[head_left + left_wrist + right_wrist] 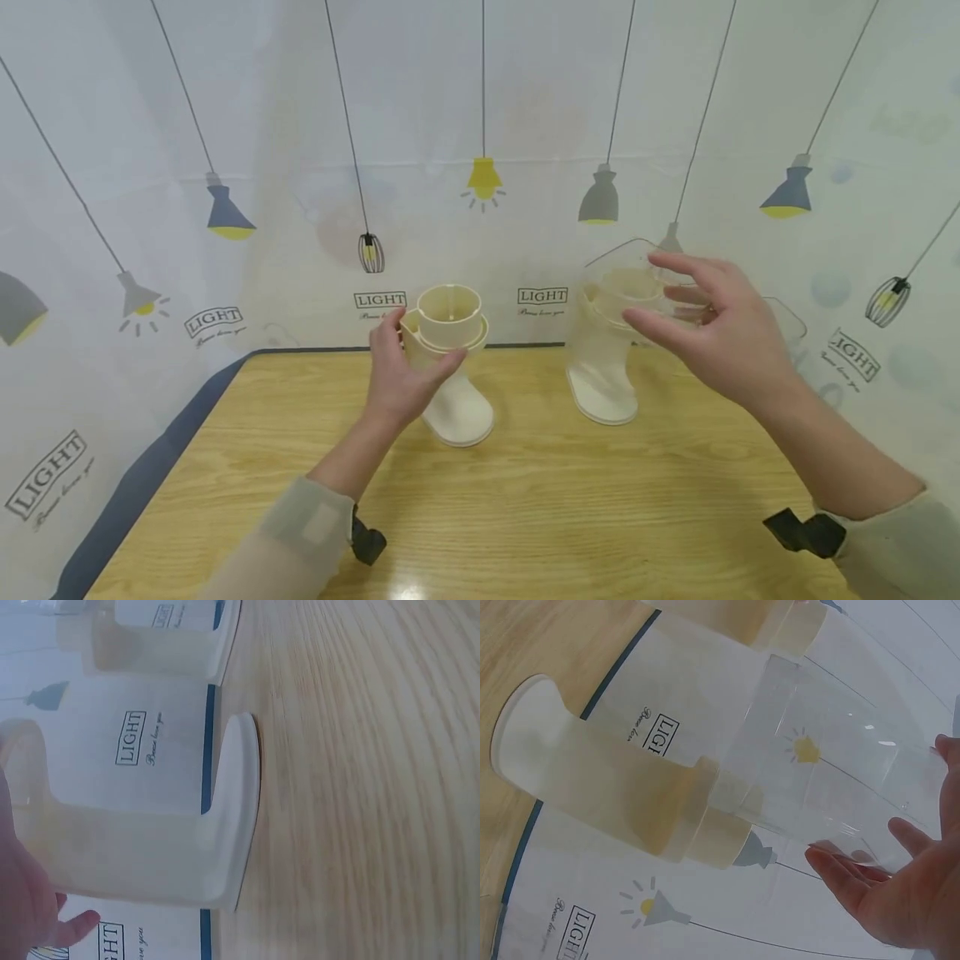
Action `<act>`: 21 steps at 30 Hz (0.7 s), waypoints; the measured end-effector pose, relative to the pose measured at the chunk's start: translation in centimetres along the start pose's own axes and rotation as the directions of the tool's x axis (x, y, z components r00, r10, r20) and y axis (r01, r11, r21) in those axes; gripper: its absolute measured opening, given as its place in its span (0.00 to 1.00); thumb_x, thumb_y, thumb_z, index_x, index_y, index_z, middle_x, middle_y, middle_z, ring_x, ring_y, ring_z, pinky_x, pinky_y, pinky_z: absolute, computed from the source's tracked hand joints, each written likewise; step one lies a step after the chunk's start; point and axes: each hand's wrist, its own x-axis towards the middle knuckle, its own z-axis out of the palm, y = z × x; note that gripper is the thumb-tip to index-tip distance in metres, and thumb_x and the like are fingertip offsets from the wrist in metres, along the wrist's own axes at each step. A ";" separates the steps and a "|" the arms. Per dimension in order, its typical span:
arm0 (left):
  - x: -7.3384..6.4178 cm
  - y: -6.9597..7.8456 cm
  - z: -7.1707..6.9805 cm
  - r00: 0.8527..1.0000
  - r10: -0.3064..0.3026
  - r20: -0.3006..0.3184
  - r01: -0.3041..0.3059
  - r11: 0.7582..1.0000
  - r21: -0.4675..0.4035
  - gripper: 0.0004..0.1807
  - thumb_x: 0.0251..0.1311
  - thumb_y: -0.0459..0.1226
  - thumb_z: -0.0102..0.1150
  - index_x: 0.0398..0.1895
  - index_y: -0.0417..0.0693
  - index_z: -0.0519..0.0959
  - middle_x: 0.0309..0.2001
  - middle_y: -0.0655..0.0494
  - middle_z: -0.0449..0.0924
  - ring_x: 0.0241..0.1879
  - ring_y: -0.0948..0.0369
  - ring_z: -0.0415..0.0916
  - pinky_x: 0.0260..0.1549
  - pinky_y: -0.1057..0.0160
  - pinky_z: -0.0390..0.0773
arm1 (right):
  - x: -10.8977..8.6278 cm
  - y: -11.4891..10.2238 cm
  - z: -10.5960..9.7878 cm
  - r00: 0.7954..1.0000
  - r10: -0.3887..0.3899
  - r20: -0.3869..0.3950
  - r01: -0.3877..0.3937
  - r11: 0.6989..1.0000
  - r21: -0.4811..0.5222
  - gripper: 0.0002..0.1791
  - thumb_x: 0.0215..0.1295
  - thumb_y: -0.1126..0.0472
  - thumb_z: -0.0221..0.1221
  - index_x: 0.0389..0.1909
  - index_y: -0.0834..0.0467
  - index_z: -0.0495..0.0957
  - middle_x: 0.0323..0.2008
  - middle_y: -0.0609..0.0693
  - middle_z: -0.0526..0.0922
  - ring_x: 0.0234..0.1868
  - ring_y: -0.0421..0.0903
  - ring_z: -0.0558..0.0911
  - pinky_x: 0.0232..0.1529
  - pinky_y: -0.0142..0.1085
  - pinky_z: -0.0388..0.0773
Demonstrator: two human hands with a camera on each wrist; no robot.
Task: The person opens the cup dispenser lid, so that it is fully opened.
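Two cream plastic dispenser stands, each with a round cup-like top and a flat rounded foot, stand upright on the table. My left hand (405, 375) holds the left stand (459, 412) around its upper collar, thumb in front and fingers at the far left side. In the left wrist view this stand (142, 855) has its foot on the wood. Over at the right stand (603, 392), my right hand (720, 325) holds a clear plastic container (832, 765) between spread thumb and fingers. The container's other end overlaps the right stand's round top (724, 836) in the right wrist view.
The wooden table (525, 508) ends at a dark blue edge against a white cloth backdrop (450, 100) printed with hanging lamps and LIGHT signs. Black straps (367, 537) show at both wrists.
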 end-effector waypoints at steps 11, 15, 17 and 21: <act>-0.3 0.8 1.4 0.993 -0.098 -0.068 0.099 0.995 0.017 0.68 0.45 0.66 0.80 0.84 0.58 0.49 0.75 0.45 0.58 0.66 0.47 0.70 0.68 0.38 0.76 | -2.8 4.2 -2.2 1.000 0.024 0.006 -0.024 0.995 -0.098 0.36 0.66 0.42 0.72 0.74 0.29 0.72 0.70 0.46 0.72 0.55 0.19 0.78 0.41 0.17 0.74; -0.3 0.9 1.6 0.992 -0.103 -0.071 0.104 0.994 0.014 0.68 0.45 0.66 0.80 0.84 0.59 0.48 0.76 0.44 0.57 0.67 0.45 0.70 0.69 0.37 0.75 | -3.8 5.9 -2.9 0.998 0.058 0.005 -0.057 0.988 -0.141 0.37 0.66 0.41 0.72 0.75 0.32 0.71 0.71 0.45 0.72 0.49 0.11 0.72 0.41 0.17 0.71; -0.3 0.9 1.7 0.992 -0.100 -0.070 0.101 0.995 0.015 0.68 0.46 0.66 0.79 0.84 0.59 0.48 0.76 0.43 0.57 0.67 0.45 0.70 0.69 0.37 0.75 | -4.1 6.8 -3.2 0.997 0.074 0.003 -0.072 0.983 -0.171 0.38 0.67 0.40 0.71 0.76 0.34 0.71 0.72 0.48 0.73 0.49 0.13 0.73 0.40 0.17 0.70; -0.2 1.0 1.6 0.991 -0.120 -0.054 0.122 0.992 0.026 0.68 0.45 0.67 0.79 0.84 0.63 0.47 0.76 0.43 0.56 0.67 0.43 0.70 0.68 0.36 0.75 | -4.5 8.6 -3.7 0.995 0.099 0.012 -0.094 0.972 -0.216 0.40 0.67 0.39 0.70 0.78 0.39 0.69 0.74 0.56 0.73 0.56 0.36 0.86 0.40 0.23 0.71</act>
